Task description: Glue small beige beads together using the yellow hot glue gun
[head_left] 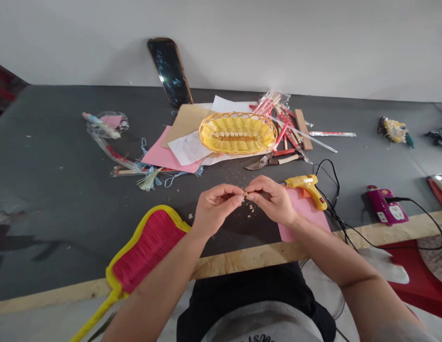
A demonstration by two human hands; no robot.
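Observation:
Near the table's front edge, my left hand [221, 205] and my right hand [271, 198] meet fingertip to fingertip. Both pinch a tiny tan piece [245, 194], too small and too covered by the fingers to name. Pale crumbs [250, 209] lie on the dark tabletop just beneath. Beyond the hands sits a yellow woven basket [238, 147] with a row of small beige pieces [231, 135] in it. Pruning shears [269, 160] lie in front of the basket. Close to my right hand, a yellow glue gun [306, 183] rests by a pink sheet [302, 213].
A red fan-shaped item with yellow edging [149, 247] lies under my left forearm. A phone [170, 71] leans on the wall. Wrapped chopsticks [278, 114] are piled behind the shears. Cords run from a purple power box [387, 206]. Tassels [149, 179] and papers [187, 126] lie left of the basket.

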